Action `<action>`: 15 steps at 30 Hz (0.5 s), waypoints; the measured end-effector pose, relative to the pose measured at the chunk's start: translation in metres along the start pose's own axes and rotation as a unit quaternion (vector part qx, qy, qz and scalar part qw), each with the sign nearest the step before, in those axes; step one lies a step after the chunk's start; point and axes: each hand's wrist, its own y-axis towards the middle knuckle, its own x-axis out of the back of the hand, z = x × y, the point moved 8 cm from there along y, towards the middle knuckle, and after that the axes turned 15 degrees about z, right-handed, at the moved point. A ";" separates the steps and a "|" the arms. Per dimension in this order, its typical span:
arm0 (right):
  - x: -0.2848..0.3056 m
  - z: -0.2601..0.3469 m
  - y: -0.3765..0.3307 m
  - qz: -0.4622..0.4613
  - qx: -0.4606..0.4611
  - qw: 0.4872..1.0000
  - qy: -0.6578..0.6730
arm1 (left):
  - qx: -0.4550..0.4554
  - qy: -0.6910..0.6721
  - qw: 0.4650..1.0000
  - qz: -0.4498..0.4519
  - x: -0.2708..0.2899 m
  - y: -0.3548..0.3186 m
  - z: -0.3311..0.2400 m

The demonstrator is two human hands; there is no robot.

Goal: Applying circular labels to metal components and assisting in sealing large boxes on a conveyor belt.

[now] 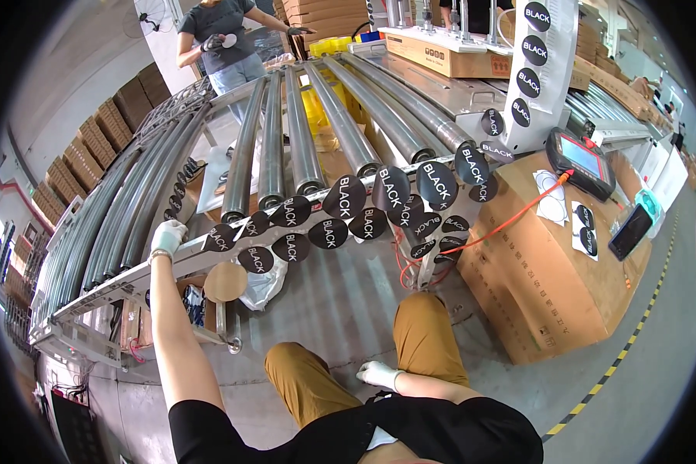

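Note:
My left hand [170, 237], in a white glove, is at the conveyor's side rail [124, 280], its fingers curled. What they may hold is hidden. Just beyond it hangs a row of small round black stickers [177, 192]. Many larger round black stickers [344, 196] with pale lettering are stuck along the rail to its right, some overlapping. My right hand [379, 375], also in a white glove, rests low between my knees, away from the conveyor. Nothing shows in it, and its fingers look loosely extended.
Steel rollers [301, 139] stretch away from me. Rightward, a large cardboard box [549, 271] bears a handheld screen device [581, 164] with an orange cable and a phone [631, 232]. A white panel [535, 69] carries round stickers. A gloved co-worker [223, 39] stands beyond the rollers.

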 end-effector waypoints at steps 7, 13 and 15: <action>-0.001 -0.001 0.002 -0.001 -0.007 1.000 0.003 | 0.001 0.008 1.000 -0.001 0.002 -0.005 -0.006; -0.001 -0.008 0.006 -0.004 -0.008 1.000 0.001 | -0.009 0.008 1.000 -0.004 0.001 -0.004 -0.009; -0.001 -0.005 0.004 0.002 -0.006 1.000 0.006 | -0.010 0.000 1.000 0.000 0.001 -0.002 -0.006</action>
